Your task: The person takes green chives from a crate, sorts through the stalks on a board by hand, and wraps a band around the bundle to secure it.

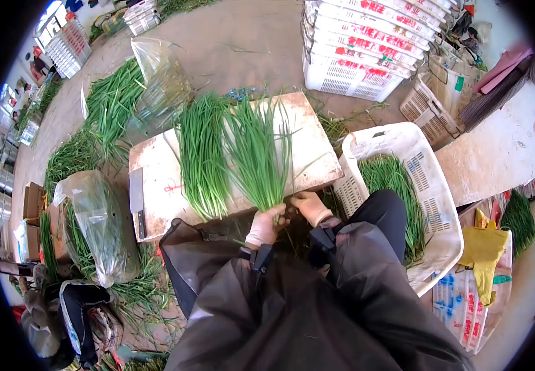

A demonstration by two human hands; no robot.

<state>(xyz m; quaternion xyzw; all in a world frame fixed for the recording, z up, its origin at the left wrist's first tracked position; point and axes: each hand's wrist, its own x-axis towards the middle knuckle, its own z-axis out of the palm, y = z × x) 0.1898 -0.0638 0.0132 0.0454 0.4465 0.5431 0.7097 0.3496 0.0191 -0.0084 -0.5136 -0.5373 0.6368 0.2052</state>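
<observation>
My left hand (pixel 263 226), in a pale glove with bare fingertips, is closed round the stem ends of a bunch of garlic chives (pixel 256 154). The leaves fan out away from me over a worn white board (pixel 312 128). Close beside it my right hand (pixel 311 208), gloved the same way, has its fingers curled in by the stem ends; what they pinch, if anything, is hidden. A second bunch of chives (pixel 203 154) lies on the board to the left. At the board's left edge rests a cleaver (pixel 136 199) with a dark handle.
On my right stands a white crate (pixel 444 226) holding chives. Stacked white crates (pixel 357 59) rise beyond the board. Plastic-wrapped greens (pixel 103 232) and a heap of chives (pixel 116 99) sit on the left. A seated person's leg (pixel 81 315) shows at lower left.
</observation>
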